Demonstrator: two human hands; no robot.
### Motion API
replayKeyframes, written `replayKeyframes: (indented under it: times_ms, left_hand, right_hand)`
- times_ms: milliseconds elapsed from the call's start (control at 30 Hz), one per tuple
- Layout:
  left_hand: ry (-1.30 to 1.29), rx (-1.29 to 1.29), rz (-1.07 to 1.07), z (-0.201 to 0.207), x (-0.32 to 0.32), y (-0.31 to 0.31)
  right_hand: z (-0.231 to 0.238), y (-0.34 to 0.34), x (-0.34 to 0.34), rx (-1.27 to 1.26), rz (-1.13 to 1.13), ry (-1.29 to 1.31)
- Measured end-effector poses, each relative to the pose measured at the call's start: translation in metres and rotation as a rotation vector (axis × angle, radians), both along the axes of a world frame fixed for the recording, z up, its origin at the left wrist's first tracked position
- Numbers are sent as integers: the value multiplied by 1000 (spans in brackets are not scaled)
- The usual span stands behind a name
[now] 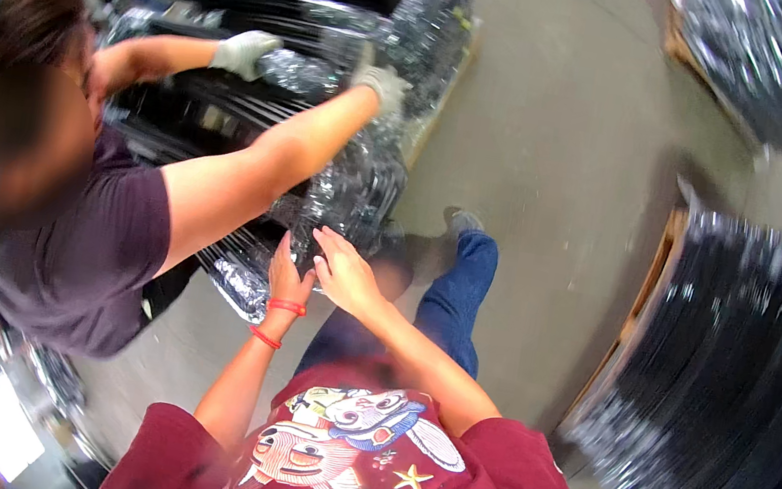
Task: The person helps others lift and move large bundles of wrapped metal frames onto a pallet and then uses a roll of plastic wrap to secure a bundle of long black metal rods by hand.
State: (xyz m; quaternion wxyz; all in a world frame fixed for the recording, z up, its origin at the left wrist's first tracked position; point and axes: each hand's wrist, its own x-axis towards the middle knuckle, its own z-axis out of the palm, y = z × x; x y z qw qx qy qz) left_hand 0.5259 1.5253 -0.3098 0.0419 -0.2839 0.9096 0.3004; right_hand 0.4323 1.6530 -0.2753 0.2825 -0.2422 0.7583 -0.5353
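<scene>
A stack of black plastic-looking goods bound in clear stretch film (322,199) stands ahead and to the left. My left hand (288,275), with red bands on the wrist, is at the stack's near corner, fingers stretched out. Beside it my right hand (348,276) reaches toward the same corner with its fingers extended. Both seem to rest against the film, though whether they touch it I cannot tell for sure. No object shows in either hand. To the left a co-worker leans over the stack, a light glove (382,86) and another glove (245,54) on the film.
A film-wrapped black stack (728,356) sits on a wooden pallet (640,302) at the right, with another wrapped stack (766,68) at the far right. Grey concrete floor (549,137) runs between the stacks. The co-worker (78,238) stands close on my left.
</scene>
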Motion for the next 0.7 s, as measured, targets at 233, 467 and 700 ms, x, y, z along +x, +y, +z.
replayKeyframes:
  times_ms: [233,467,700]
  left_hand:
    - [17,-189,493,15,-27,61]
    - [256,67,724,-30,-14,188]
    - [382,378,1063,-54,14,314]
  right_hand:
    - [-11,0,-64,37,720,879]
    - [-6,-1,-87,85,1054,936]
    - [-36,24,-61,65,1008,1000]
